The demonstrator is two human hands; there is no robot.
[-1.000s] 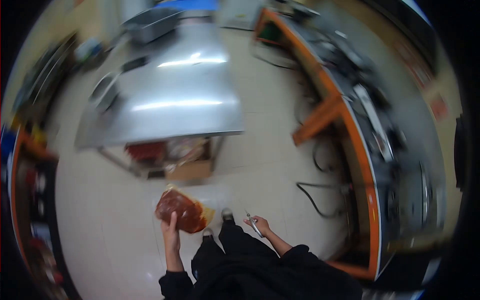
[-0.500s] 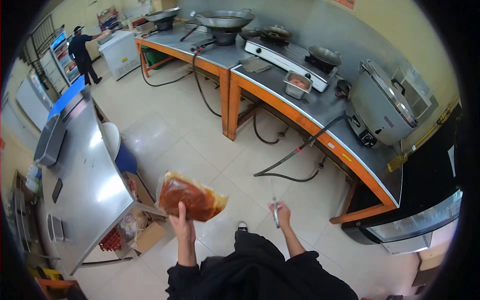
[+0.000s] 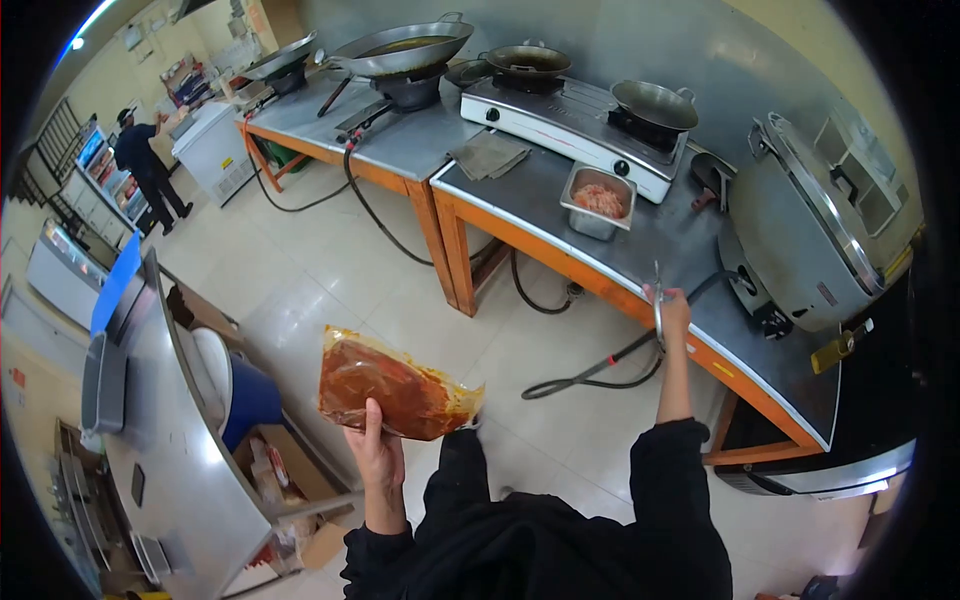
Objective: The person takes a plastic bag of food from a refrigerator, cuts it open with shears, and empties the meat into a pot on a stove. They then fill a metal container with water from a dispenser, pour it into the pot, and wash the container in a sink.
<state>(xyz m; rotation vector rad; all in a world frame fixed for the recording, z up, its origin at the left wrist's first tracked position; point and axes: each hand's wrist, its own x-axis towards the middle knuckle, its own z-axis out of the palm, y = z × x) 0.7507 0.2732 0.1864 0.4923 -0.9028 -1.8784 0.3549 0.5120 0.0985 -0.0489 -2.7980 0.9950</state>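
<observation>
A clear plastic bag of red-brown sauce (image 3: pixel 385 385) is gripped in my left hand (image 3: pixel 378 455), thumb across its near face. The bag is tilted, and its right end looks yellowish and less full. My right hand (image 3: pixel 673 312) is closed around slim metal scissors (image 3: pixel 659 318), their narrow tip pointing up. That hand is beside the front edge of the stove counter (image 3: pixel 560 215). Behind it on the counter sits a square metal container (image 3: pixel 598 222) holding pinkish shredded food (image 3: pixel 600 199).
A white gas stove (image 3: pixel 560 125) bears two pans; a large wok (image 3: pixel 400 50) stands further left. At right are a big rice cooker (image 3: pixel 800 240) and a looped black hose (image 3: pixel 570 385). A steel table (image 3: pixel 190 460) runs along my left. A person (image 3: pixel 143 165) stands at the far left.
My right hand has risen with the scissors and moved right, up to the counter edge. The bag stays in my left hand, slightly shifted. The view has moved nearer the stove counter.
</observation>
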